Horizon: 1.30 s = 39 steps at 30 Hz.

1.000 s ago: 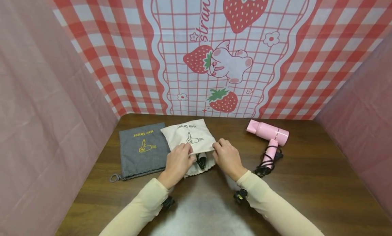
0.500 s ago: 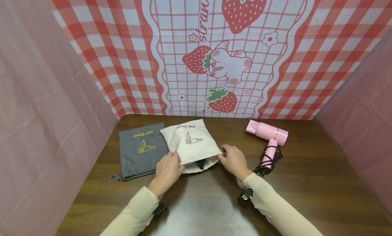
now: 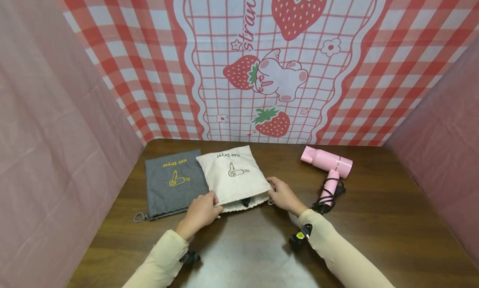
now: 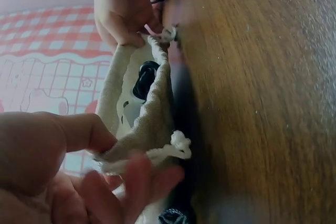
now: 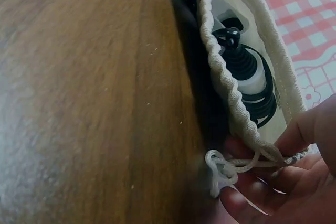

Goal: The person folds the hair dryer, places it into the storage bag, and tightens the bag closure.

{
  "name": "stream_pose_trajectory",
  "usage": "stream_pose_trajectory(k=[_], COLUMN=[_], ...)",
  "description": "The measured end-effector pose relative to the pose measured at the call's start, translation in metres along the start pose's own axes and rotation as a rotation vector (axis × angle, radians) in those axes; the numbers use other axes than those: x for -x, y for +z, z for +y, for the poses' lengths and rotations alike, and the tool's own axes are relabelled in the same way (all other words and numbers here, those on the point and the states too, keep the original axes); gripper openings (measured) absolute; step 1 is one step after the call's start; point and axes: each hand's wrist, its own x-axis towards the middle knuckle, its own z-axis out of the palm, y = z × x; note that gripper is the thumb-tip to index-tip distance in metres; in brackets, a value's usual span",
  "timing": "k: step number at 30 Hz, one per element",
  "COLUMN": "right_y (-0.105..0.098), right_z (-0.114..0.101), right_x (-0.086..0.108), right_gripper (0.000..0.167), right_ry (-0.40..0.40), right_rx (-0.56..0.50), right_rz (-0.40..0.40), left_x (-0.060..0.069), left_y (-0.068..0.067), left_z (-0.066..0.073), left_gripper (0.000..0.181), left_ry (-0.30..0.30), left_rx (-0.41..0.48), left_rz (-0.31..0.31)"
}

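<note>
A white cloth drawstring bag (image 3: pixel 233 182), printed "Hair Dryer", lies on the table with its mouth facing me. My left hand (image 3: pixel 200 212) pinches the left corner of that mouth, while my right hand (image 3: pixel 285 196) pinches the right corner. Through the gap, the right wrist view shows a white handle (image 5: pixel 253 84) wound with a black cord (image 5: pixel 240 62); the rest of this item is hidden in the cloth. Knotted drawstring ends hang at both corners: one drawstring (image 4: pixel 180 142) by the left hand, another drawstring (image 5: pixel 223 169) by the right fingers.
A grey "Hair Dryer" bag (image 3: pixel 174 192) lies flat just left of the white one, their edges meeting. At right rests a pink hair dryer (image 3: pixel 329 162), black cord wrapped round its handle. Checked cloth (image 3: pixel 161 92) hangs behind the wooden table (image 3: pixel 374 221).
The bag's upper layer, folded back a second ago, has come down toward me over the white handle and cord. Both hands moved nearer me and apart, to the mouth's corners.
</note>
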Motion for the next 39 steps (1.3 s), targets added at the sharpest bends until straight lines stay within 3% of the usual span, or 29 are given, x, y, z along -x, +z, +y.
stream_pose_trajectory(k=[3,8,10,13,18,21,24,27,31,34,39], right_y=[0.000,-0.005,-0.008,-0.015,-0.027,-0.037,-0.047,-0.055,-0.066,-0.074,-0.092], right_z=[0.001,-0.001,-0.001,0.000,0.002,0.002,0.000,0.001,0.004,0.007,0.019], right_x=[-0.001,-0.002,-0.003,-0.003,-0.004,-0.004,-0.005,-0.006,-0.004,0.000,0.008], right_gripper=[0.041,0.044,0.044,0.040,0.015,0.019,0.023,0.019,0.019,0.021,0.022], right_ry=[0.017,0.074,0.090,0.080,0.021,-0.037,-0.082,-0.086,-0.066,-0.060,-0.065], right_rx=[-0.099,-0.324,-0.369,-0.359,-0.211,-0.075,0.012,0.013,-0.033,-0.046,-0.037], right_rz=[-0.041,-0.126,-0.160,-0.209,-0.332,-0.462,-0.570,-0.614,-0.618,-0.625,-0.662], left_x=[-0.002,-0.005,-0.007,-0.009,-0.011,-0.012,-0.012,-0.010,-0.007,-0.007,-0.006], left_y=[0.000,-0.002,-0.004,-0.006,-0.015,-0.023,-0.031,-0.039,-0.049,-0.056,-0.069], left_z=[-0.003,-0.007,-0.008,-0.011,-0.018,-0.023,-0.025,-0.028,-0.033,-0.038,-0.050], left_gripper=[0.014,0.009,0.009,0.008,0.008,0.011,0.013,0.012,0.017,0.021,0.021], left_ry=[-0.005,-0.037,-0.028,0.025,0.142,0.188,0.195,0.199,0.256,0.302,0.320], left_rx=[0.101,0.359,0.471,0.545,0.481,0.426,0.358,0.255,0.112,0.052,0.007], left_rz=[-0.045,-0.113,-0.148,-0.184,-0.196,-0.196,-0.194,-0.200,-0.202,-0.202,-0.205])
